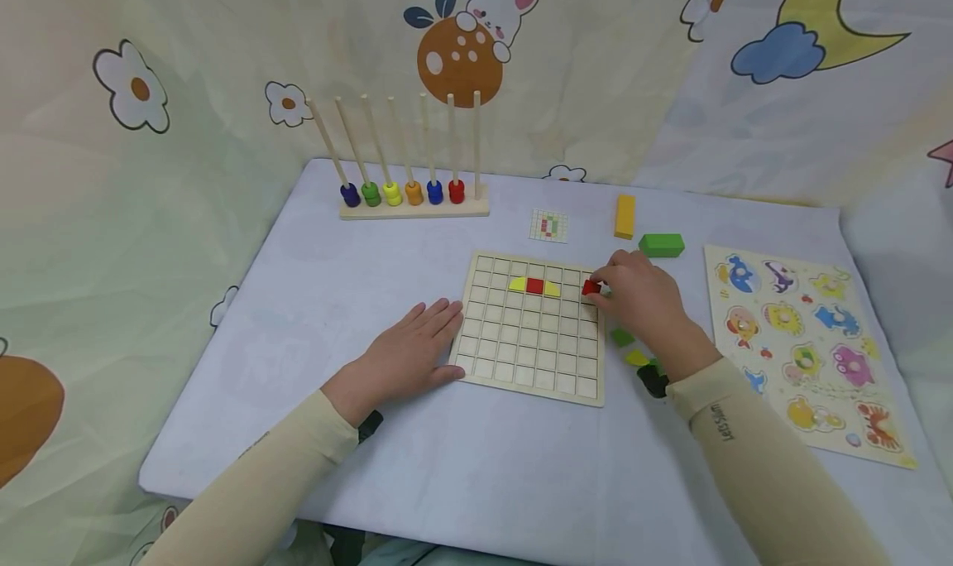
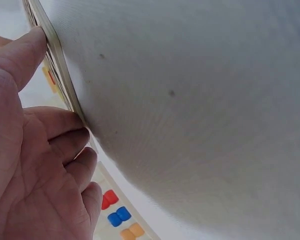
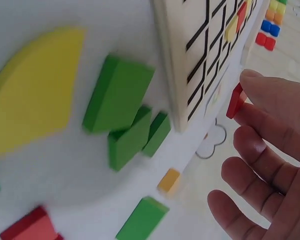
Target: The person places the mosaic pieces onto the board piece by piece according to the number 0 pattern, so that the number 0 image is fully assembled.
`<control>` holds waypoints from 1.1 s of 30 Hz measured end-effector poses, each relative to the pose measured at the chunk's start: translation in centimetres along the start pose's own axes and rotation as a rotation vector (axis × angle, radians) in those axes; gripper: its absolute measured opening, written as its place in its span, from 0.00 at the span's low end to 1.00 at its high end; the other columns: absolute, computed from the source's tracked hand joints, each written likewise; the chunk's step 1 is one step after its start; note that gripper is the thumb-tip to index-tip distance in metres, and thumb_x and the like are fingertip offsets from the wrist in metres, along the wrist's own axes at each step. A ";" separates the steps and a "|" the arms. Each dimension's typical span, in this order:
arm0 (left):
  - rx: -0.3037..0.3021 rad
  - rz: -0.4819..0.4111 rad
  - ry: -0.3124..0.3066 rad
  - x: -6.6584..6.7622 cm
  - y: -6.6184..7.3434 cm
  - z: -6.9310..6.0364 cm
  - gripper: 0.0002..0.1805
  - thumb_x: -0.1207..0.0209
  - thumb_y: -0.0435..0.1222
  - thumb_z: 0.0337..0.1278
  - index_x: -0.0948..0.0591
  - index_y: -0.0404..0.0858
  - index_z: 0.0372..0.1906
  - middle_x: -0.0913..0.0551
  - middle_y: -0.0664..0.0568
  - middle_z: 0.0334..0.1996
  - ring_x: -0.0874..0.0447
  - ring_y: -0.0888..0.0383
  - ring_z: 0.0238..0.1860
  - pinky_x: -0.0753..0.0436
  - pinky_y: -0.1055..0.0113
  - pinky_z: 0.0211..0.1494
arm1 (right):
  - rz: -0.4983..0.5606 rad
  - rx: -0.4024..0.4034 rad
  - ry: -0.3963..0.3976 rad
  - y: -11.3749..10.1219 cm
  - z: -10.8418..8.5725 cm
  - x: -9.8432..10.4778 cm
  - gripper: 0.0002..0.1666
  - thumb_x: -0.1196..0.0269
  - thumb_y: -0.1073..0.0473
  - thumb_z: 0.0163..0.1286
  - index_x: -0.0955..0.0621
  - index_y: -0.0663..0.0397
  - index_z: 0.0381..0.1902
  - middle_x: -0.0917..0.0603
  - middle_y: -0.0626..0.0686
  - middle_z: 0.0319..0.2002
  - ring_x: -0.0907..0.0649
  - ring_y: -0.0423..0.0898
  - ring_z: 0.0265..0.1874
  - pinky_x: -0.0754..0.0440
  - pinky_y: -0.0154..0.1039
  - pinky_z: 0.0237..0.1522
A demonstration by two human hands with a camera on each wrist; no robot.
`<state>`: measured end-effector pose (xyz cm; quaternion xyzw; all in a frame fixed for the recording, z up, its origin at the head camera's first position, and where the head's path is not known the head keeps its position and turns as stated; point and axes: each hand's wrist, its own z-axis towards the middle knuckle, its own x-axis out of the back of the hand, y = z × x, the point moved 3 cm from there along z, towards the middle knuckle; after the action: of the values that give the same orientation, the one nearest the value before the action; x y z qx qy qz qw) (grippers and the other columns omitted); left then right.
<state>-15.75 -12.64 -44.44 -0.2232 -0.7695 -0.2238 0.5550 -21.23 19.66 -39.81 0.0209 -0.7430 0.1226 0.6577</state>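
Note:
A wooden grid board [image 1: 525,336] lies on the table, ruled into squares. In its upper rows sit a red square tile [image 1: 534,285] and two yellow curved pieces [image 1: 552,289], one on each side of it. My left hand [image 1: 405,352] lies at the board's left edge, its fingers extended and touching the rim. Above the board's upper right corner, my right hand [image 1: 642,294] pinches a red block [image 3: 235,101] between thumb and index finger. Close to that wrist are green blocks [image 3: 117,92] and a yellow quarter-round piece [image 3: 37,90], partly hidden by the arm in the head view.
A rod stand with coloured beads [image 1: 414,210] stands at the back left. Behind the board lie a small pattern card [image 1: 548,226], an orange block [image 1: 624,217] and a green block [image 1: 661,245]. An animal picture board [image 1: 807,347] occupies the right side.

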 end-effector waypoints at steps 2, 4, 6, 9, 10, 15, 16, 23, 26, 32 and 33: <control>0.002 0.005 -0.004 -0.1 0.0 0.0 0.50 0.46 0.63 0.73 0.47 0.37 0.84 0.50 0.47 0.86 0.57 0.48 0.87 0.51 0.48 0.89 | 0.000 0.015 -0.006 -0.5 0.2 -0.2 0.22 0.26 0.50 0.68 0.11 0.55 0.56 0.18 0.56 0.46 0.22 0.54 0.47 0.18 0.48 0.38; 0.001 0.005 -0.003 -0.1 -0.1 0.1 0.50 0.46 0.63 0.73 0.47 0.37 0.84 0.50 0.47 0.86 0.56 0.48 0.87 0.51 0.48 0.89 | -0.001 0.029 -0.012 -1.1 0.4 -0.3 0.23 0.26 0.50 0.68 0.11 0.55 0.56 0.18 0.56 0.46 0.23 0.54 0.48 0.17 0.48 0.39; 0.003 0.006 -0.008 -0.2 -0.1 0.1 0.50 0.47 0.63 0.73 0.48 0.38 0.85 0.50 0.48 0.86 0.57 0.48 0.87 0.51 0.48 0.89 | -0.002 0.043 -0.019 -1.5 0.6 -0.6 0.23 0.26 0.50 0.68 0.12 0.55 0.56 0.18 0.56 0.47 0.23 0.54 0.48 0.17 0.48 0.39; 0.004 0.002 -0.006 -0.2 -0.1 0.1 0.50 0.46 0.63 0.73 0.47 0.38 0.85 0.50 0.48 0.86 0.57 0.48 0.87 0.51 0.49 0.89 | 0.007 0.052 -0.033 -2.1 0.9 -1.0 0.23 0.26 0.49 0.68 0.12 0.55 0.56 0.18 0.56 0.47 0.23 0.54 0.47 0.18 0.48 0.40; 0.006 0.002 -0.007 -0.2 -0.1 0.1 0.50 0.46 0.63 0.73 0.48 0.38 0.85 0.50 0.48 0.86 0.57 0.49 0.87 0.52 0.49 0.89 | 0.013 0.053 -0.037 -2.2 1.0 -1.1 0.23 0.26 0.49 0.68 0.12 0.55 0.56 0.18 0.56 0.47 0.24 0.53 0.47 0.18 0.48 0.40; 0.009 -0.002 -0.004 -0.2 -0.1 0.0 0.50 0.47 0.63 0.74 0.48 0.38 0.85 0.51 0.48 0.86 0.57 0.49 0.87 0.52 0.49 0.89 | 0.015 0.061 -0.035 -3.0 1.3 -1.8 0.23 0.25 0.49 0.67 0.11 0.54 0.55 0.18 0.54 0.45 0.24 0.52 0.45 0.19 0.46 0.40; 0.010 0.000 -0.004 -0.2 -0.1 0.0 0.50 0.47 0.63 0.74 0.49 0.38 0.85 0.51 0.48 0.86 0.57 0.49 0.87 0.52 0.49 0.89 | 0.012 0.062 -0.033 -3.1 1.4 -1.9 0.23 0.25 0.48 0.66 0.11 0.53 0.55 0.18 0.54 0.44 0.24 0.52 0.45 0.19 0.45 0.40; 0.010 0.009 -0.005 -0.3 -0.1 0.1 0.50 0.47 0.63 0.74 0.49 0.38 0.85 0.51 0.49 0.87 0.58 0.49 0.87 0.52 0.49 0.89 | -0.002 0.069 -0.042 -3.8 1.6 -2.4 0.23 0.25 0.47 0.66 0.11 0.53 0.54 0.17 0.54 0.48 0.23 0.52 0.48 0.17 0.47 0.44; 0.005 0.005 0.004 -0.3 -0.1 0.1 0.50 0.46 0.63 0.73 0.48 0.38 0.85 0.50 0.48 0.86 0.57 0.48 0.87 0.51 0.49 0.89 | 0.000 0.071 -0.045 -4.0 1.7 -2.6 0.22 0.25 0.47 0.67 0.10 0.52 0.54 0.17 0.54 0.48 0.22 0.52 0.48 0.16 0.47 0.45; -0.004 0.001 0.016 -0.2 -0.1 0.0 0.49 0.46 0.62 0.74 0.47 0.37 0.84 0.49 0.47 0.86 0.56 0.47 0.87 0.50 0.48 0.89 | -0.003 0.081 -0.041 -4.1 1.7 -2.8 0.21 0.25 0.49 0.66 0.10 0.53 0.53 0.16 0.55 0.48 0.22 0.52 0.48 0.15 0.47 0.44; -0.003 0.002 0.015 -0.2 -0.1 0.0 0.49 0.46 0.62 0.74 0.47 0.37 0.84 0.50 0.47 0.86 0.56 0.48 0.87 0.50 0.48 0.89 | -0.001 0.084 -0.039 -4.1 1.7 -2.8 0.21 0.25 0.49 0.67 0.10 0.53 0.53 0.16 0.55 0.48 0.22 0.52 0.48 0.15 0.47 0.44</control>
<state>-15.74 -12.74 -44.65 -0.2232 -0.7647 -0.2261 0.5607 -21.69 14.93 -42.07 0.0514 -0.7498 0.1529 0.6417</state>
